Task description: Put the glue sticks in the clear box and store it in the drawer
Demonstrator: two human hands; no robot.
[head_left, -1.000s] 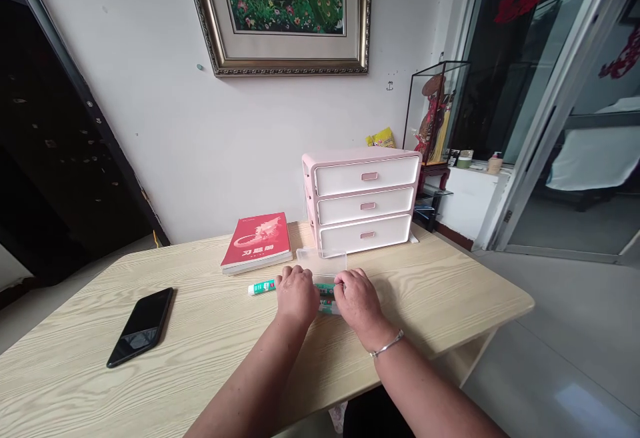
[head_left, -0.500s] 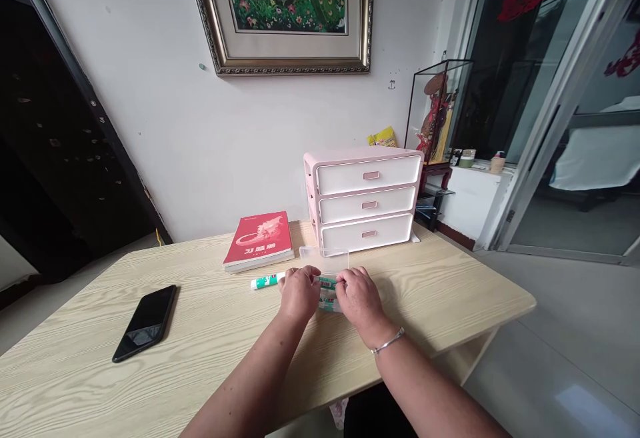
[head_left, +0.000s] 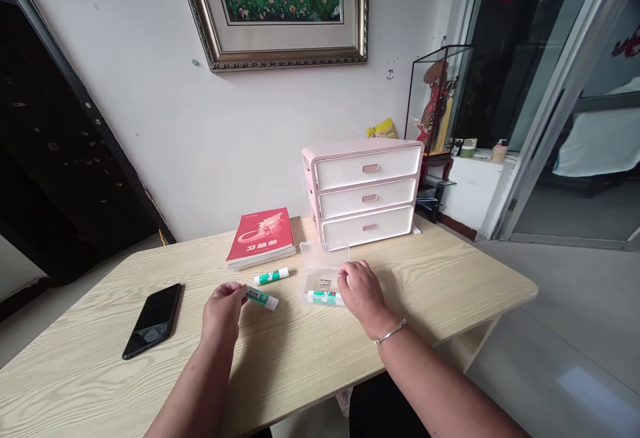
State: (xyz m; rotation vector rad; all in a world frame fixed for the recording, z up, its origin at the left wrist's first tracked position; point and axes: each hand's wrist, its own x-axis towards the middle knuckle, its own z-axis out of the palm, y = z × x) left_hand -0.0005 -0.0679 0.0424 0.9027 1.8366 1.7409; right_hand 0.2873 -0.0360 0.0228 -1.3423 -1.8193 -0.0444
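Head view: clear plastic box (head_left: 323,285) on a pale wood-grain table (head_left: 440,278), just in front of a pink three-drawer unit (head_left: 363,195). Inside it, one green-and-white glue stick (head_left: 325,298) lying flat along the near wall, and behind that a small pale item (head_left: 325,283), too small to tell. Upper part of the box hard to read through the clear plastic. Right hand (head_left: 363,293) just beside the box, fingers (head_left: 347,273) loosely bunched, tips touching its right end; no telling whether gripping or only resting. Silver bangle (head_left: 391,332) on that wrist. Left hand (head_left: 221,311) to the left of the box, thumb and fingertips (head_left: 237,289) pressed together, pinching the green end of a second glue stick (head_left: 263,299), white end pointing right and slightly toward the camera. Third glue stick (head_left: 271,276) loose on the table, just beyond the pinched one, not touching it. Nearby, a red paperback book (head_left: 261,238) and, farther left, a black smartphone (head_left: 151,321), lying flat.
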